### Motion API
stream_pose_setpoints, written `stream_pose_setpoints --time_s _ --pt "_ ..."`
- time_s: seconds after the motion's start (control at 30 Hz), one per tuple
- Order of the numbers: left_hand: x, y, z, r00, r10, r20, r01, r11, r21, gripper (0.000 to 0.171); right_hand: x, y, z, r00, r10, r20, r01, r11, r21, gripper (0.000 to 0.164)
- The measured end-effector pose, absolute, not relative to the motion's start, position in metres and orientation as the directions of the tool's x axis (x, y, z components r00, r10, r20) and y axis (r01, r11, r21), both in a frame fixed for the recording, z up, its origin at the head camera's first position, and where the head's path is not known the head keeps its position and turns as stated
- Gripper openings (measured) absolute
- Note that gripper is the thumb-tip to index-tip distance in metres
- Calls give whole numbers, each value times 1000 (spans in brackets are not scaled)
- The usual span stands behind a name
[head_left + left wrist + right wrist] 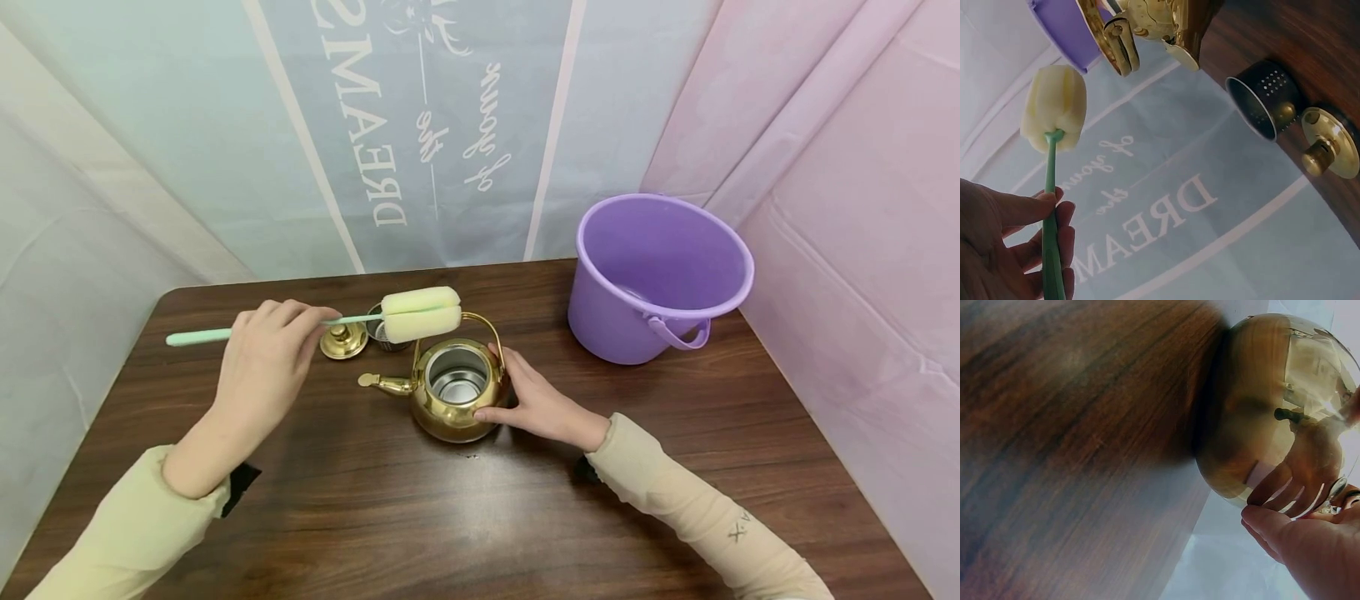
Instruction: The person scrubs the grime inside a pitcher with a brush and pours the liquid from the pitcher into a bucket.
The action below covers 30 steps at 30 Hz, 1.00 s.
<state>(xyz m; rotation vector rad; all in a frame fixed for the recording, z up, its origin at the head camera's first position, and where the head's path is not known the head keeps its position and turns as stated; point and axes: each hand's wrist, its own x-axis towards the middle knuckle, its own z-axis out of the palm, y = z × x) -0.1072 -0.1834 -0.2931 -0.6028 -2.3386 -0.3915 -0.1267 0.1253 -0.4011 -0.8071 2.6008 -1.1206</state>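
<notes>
My left hand (264, 360) grips the green handle of a sponge bottle brush (422, 314), held level above the table. The brush's pale yellow sponge head is up beside the teapot's raised handle in the head view. A shiny gold teapot (453, 421) stands upright without its lid, its steel inside showing and its spout to the left. Around the teapot's right side my right hand (542, 400) holds on, thumb at the front and fingers behind. In the right wrist view, fingertips (1263, 519) press on the rounded gold body.
Behind the brush, a gold lid (343, 340) lies knob up beside a perforated steel strainer (1266, 100). A purple bucket (622, 333) stands at the back right of the dark wooden table (420, 517). Printed cloth hangs along the table's back edge.
</notes>
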Motion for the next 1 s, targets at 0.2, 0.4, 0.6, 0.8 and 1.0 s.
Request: stream_pose_setpoints --time_s 0.2,0.4,0.6,0.8,1.0 --pt "-108 -178 -294 -616 333 714 553 828 91 16 -126 125 -400 -835 -549 26 -396 569 -721 96" --pt "-108 -176 -295 -604 357 713 569 819 72 16 -126 125 -400 -836 -549 23 -397 574 -716 94" --pt "-109 -173 -296 -589 387 709 595 802 56 19 -126 125 -400 -837 -547 21 -394 575 -716 95" --pt "-110 -170 -296 -559 408 722 618 785 34 25 -127 124 -400 -832 -554 18 -398 576 -714 97" --pt "-112 -166 -295 -542 458 705 626 780 -26 32 -126 125 -400 -836 -549 4 -387 586 -712 97"
